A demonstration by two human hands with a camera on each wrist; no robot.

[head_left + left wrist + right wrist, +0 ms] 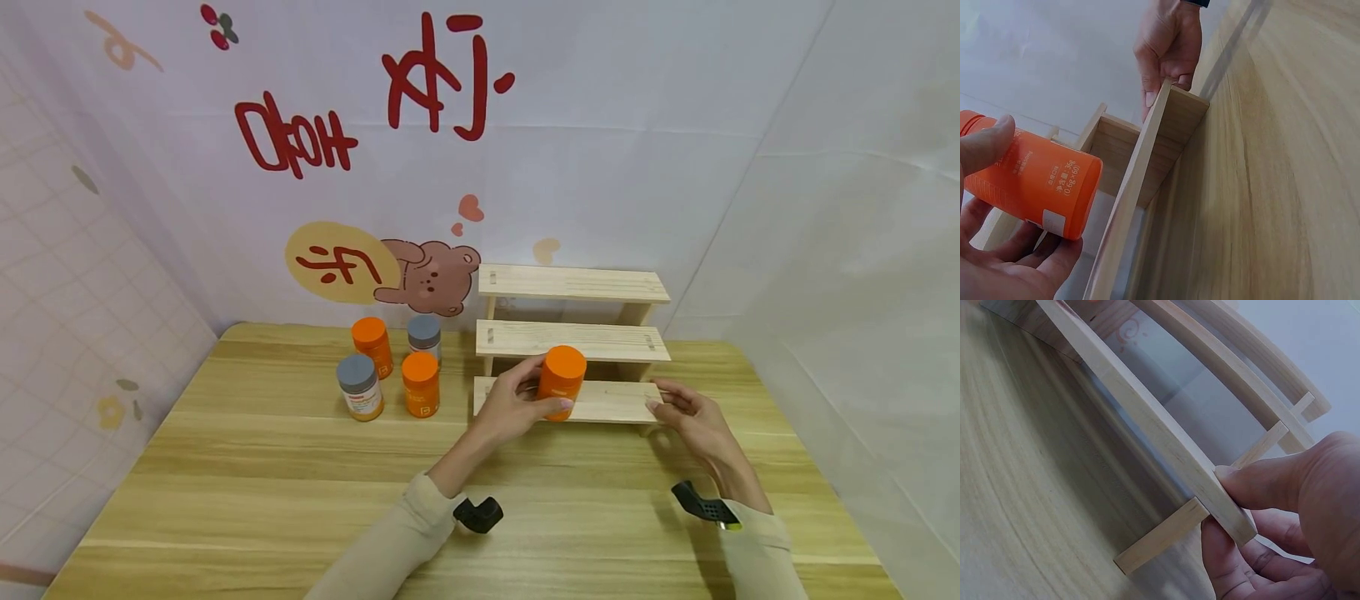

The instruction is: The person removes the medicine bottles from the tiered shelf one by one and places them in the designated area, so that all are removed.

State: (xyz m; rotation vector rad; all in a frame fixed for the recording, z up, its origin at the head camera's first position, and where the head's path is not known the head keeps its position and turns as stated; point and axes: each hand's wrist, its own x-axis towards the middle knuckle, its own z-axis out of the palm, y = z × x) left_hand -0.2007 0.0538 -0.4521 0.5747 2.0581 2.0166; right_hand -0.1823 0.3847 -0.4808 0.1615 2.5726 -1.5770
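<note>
An orange supplement bottle with an orange lid is gripped by my left hand, thumb on one side and fingers on the other. In the left wrist view the bottle shows white print and is tilted by the camera angle. It is over the lowest board of a three-tier wooden shelf; a gap shows between bottle and board in that view. At the shelf's right end my right hand pinches the end of the lowest board. The right wrist view shows thumb above and fingers below that board.
Left of the shelf stand two orange-lidded bottles and two grey-lidded bottles on the wooden table. Behind is a printed cloth wall, close to the shelf's back. Another cloth wall borders the table's left side.
</note>
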